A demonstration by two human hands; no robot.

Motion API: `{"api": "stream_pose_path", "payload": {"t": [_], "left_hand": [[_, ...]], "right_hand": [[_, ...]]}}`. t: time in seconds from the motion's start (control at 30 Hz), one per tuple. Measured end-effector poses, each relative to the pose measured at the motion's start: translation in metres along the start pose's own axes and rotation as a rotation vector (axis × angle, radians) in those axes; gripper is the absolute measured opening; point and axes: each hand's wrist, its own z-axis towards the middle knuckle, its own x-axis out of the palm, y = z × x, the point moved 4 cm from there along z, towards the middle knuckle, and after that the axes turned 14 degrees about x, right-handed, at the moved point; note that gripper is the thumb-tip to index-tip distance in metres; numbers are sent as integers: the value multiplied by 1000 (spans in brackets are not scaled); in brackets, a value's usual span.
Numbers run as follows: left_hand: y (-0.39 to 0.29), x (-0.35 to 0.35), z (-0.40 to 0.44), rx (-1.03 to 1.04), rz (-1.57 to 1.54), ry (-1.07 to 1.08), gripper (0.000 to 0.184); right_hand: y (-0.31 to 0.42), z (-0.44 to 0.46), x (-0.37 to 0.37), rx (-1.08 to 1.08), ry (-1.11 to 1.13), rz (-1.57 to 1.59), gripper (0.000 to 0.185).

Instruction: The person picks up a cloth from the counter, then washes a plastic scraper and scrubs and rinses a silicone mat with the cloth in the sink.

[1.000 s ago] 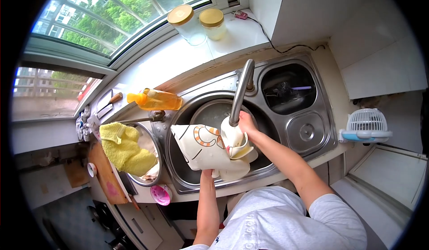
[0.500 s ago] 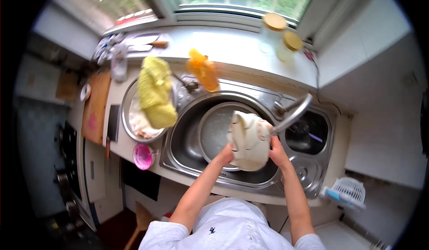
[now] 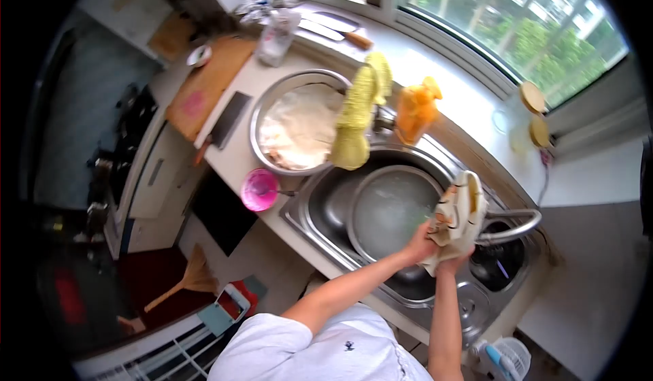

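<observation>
A cream cloth [image 3: 457, 218] with a dark and orange pattern is bunched up over the right side of the sink, close to the faucet [image 3: 513, 224]. My left hand [image 3: 420, 243] is closed on its lower left edge. From below, my right hand [image 3: 454, 262] grips the bottom of the cloth, its fingers partly hidden. Whether anything is wrapped inside the cloth, I cannot tell. Left of the hands, a round metal basin [image 3: 388, 211] with cloudy water sits in the sink [image 3: 326, 207].
A yellow towel [image 3: 357, 119] hangs beside a metal bowl [image 3: 255, 126] holding something pale. A pink bowl [image 3: 259, 190], cleaver [image 3: 228, 121] and cutting board [image 3: 211, 81] are on the left counter. An orange bag [image 3: 416, 112] and lidded jars [image 3: 532, 98] stand near the window.
The view has swung left, so the sink appears further right and tilted. The cloth has turned in my hands, now upright and narrower, and my hands are closer together.
</observation>
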Motion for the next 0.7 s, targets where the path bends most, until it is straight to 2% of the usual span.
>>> {"api": "stream_pose_path", "payload": {"t": [0.03,0.07,0.1,0.17,0.2,0.23,0.27,0.33,0.37,0.4,0.47,0.53,0.57,0.6,0.67,0.7], "left_hand": [[25,-1,-1,52,-55,-2,56],[22,3,-1,126,22,-1,53],[17,3,-2,203,92,2,51],[30,-2,-4,10,-22,7,46],[23,-1,-7,-45,-89,-88,44],[30,-8,-3,-136,-57,-6,39],[36,-11,-5,-189,-14,-15,44],[28,-13,-6,-154,-52,43,49],[18,-11,-7,-153,-59,53,49],[2,-9,-10,-162,-82,45,48],[0,-9,-10,-160,-105,28,47],[13,-14,-13,-105,-126,109,44],[15,-16,-16,-51,-73,107,43],[10,-19,-18,-37,-65,94,43],[2,-23,-23,-52,-46,150,54],[0,-25,-25,-44,-52,156,54]], "right_hand": [[8,-5,5,-30,-15,-134,37],[-3,3,0,218,106,297,39],[16,-11,6,117,-9,70,40],[20,-11,1,122,-17,55,37],[26,-2,-13,93,-58,60,37],[39,5,-18,-75,17,-122,33],[50,11,-22,-235,97,-311,30],[103,4,-11,-460,94,-740,34],[117,5,0,-446,111,-772,37],[125,13,9,-597,139,-910,41],[129,41,32,-701,183,-1044,47],[122,75,50,-891,123,-1326,53],[119,88,56,-924,3,-1484,51],[129,89,68,-861,-130,-1614,40],[121,115,66,-547,-186,-1847,23],[119,121,63,-621,-249,-1859,17]]}}
